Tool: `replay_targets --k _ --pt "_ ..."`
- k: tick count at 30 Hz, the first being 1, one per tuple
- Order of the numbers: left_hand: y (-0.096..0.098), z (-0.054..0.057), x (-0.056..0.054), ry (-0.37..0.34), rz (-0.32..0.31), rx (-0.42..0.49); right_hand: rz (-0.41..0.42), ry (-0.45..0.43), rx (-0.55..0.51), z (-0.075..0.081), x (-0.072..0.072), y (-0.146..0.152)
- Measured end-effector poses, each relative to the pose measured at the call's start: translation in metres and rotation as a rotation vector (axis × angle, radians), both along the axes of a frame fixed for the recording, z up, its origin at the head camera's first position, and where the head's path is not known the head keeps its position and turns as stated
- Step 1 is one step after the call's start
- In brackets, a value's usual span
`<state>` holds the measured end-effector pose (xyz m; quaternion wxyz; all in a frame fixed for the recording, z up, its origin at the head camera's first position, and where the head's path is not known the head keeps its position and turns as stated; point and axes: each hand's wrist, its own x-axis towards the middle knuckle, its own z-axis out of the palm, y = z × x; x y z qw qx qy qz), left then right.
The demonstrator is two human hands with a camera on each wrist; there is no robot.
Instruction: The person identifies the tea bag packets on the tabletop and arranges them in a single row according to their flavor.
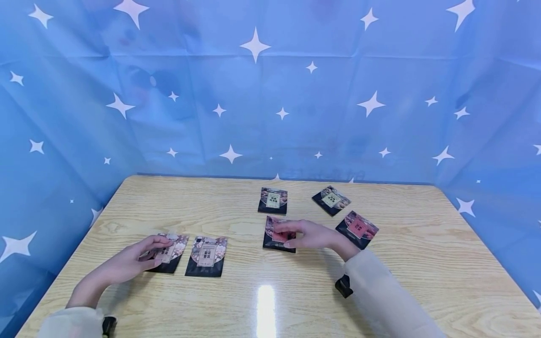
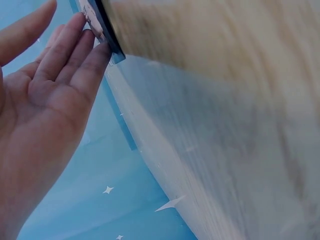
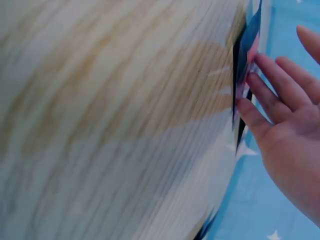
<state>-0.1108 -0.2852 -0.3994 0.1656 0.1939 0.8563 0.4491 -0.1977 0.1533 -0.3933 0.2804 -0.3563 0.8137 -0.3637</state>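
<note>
My left hand rests its fingertips on a black sachet with a pale flowery label, lying at the table's left. In the left wrist view those fingers are nearly straight against the sachet, thumb apart. A second flowery sachet lies just right of it. Near the middle, my right hand touches a black sachet with a red label, partly covered by the fingers. The right wrist view shows the fingers extended onto this sachet, the thumb held away.
Behind the right hand lies a sachet with a pale green label. Another green-labelled sachet is turned at an angle farther right. A red-labelled sachet lies beside the right wrist. A blue starry curtain surrounds the wooden table.
</note>
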Motion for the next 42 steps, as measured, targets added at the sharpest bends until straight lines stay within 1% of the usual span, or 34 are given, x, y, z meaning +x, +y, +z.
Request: replay_targets --k 4,10,14,20,26,35,42 --pt "0.0 0.0 0.001 0.018 0.007 -0.024 0.031 -0.023 0.001 0.001 0.003 -0.003" --pt "0.0 0.0 0.0 0.012 -0.004 -0.011 0.057 -0.058 0.01 0.002 0.01 -0.013" --pt "0.0 0.0 -0.001 0.014 -0.008 -0.017 0.093 -0.06 0.01 0.003 0.015 -0.022" --pt "-0.001 -0.001 -0.001 0.015 0.002 -0.028 0.128 -0.063 0.045 0.006 0.022 -0.036" --pt "-0.001 -0.001 -0.001 0.02 -0.001 -0.029 0.169 -0.053 0.059 0.008 0.029 -0.048" --pt "0.0 0.001 -0.001 0.013 -0.002 -0.024 0.165 -0.034 0.108 0.01 0.038 -0.063" --pt "0.0 0.002 0.0 0.014 0.003 -0.025 0.149 -0.039 0.141 0.01 0.041 -0.066"
